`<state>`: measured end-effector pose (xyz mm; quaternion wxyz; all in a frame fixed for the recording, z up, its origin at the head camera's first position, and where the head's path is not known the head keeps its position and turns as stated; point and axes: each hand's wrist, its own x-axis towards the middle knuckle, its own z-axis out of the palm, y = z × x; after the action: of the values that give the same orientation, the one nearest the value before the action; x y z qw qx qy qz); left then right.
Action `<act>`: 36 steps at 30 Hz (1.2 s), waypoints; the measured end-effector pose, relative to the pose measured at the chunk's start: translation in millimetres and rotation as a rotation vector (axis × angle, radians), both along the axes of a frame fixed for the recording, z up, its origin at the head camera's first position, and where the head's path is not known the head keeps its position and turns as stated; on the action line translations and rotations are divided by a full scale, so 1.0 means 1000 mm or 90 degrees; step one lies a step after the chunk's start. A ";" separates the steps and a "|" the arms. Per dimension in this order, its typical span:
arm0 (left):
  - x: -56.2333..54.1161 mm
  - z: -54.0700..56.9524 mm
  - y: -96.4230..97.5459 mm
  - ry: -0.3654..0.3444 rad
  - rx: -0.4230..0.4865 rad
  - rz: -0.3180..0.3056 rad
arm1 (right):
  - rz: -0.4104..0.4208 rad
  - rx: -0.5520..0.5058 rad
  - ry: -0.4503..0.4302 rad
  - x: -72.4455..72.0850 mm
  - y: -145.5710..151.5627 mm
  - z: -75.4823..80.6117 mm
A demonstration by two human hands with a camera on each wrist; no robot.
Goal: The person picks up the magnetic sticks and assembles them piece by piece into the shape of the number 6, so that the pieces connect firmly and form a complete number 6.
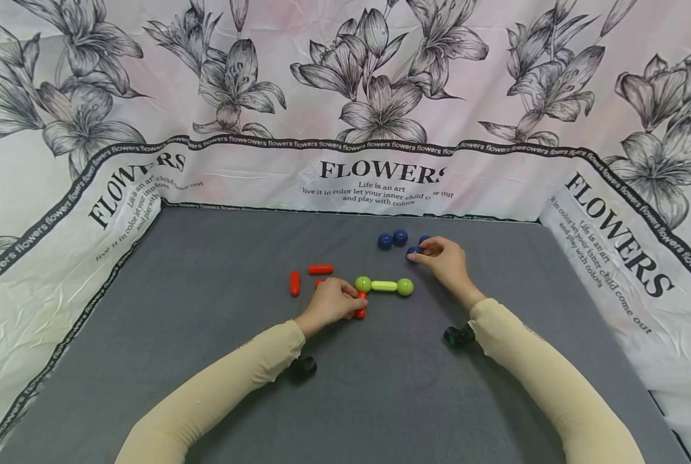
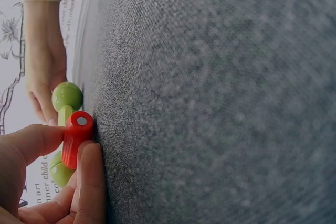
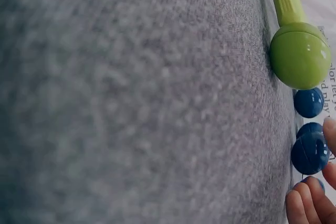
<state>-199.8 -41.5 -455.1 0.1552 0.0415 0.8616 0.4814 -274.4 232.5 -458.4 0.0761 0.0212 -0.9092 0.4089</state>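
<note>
Between thumb and fingers, my left hand (image 1: 330, 301) pinches a red ribbed rod (image 2: 77, 142). A pale metal disc shows in its near end; the far end is right at a green ball (image 1: 363, 284). That ball, a yellow-green rod (image 1: 384, 285) and a second green ball (image 1: 405, 287) form a dumbbell shape lying on the table. At the back right, my right hand (image 1: 447, 263) pinches a blue ball (image 1: 412, 253) with thumb and fingertips. Another blue ball (image 1: 424, 239) is partly hidden behind those fingers.
Two more blue balls (image 1: 385, 241) sit side by side farther back. Left of the left hand lie an upright-pointing red rod (image 1: 295, 283), a sideways red rod (image 1: 320, 269) and one mostly covered by the hand. Patterned cloth (image 1: 380, 177) borders the grey table (image 1: 380, 399).
</note>
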 end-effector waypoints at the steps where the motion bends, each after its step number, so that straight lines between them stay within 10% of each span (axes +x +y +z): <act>1: 0.000 0.000 0.000 -0.001 -0.001 0.001 | -0.002 0.007 0.003 0.000 -0.001 0.000; 36: 0.000 0.005 -0.001 -0.014 0.011 0.004 | -0.012 -0.018 -0.027 0.006 -0.001 0.012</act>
<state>-199.8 -42.9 -449.7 0.1632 0.0349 0.8557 0.4899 -267.9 231.8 -446.0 0.0610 0.0031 -0.9048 0.4215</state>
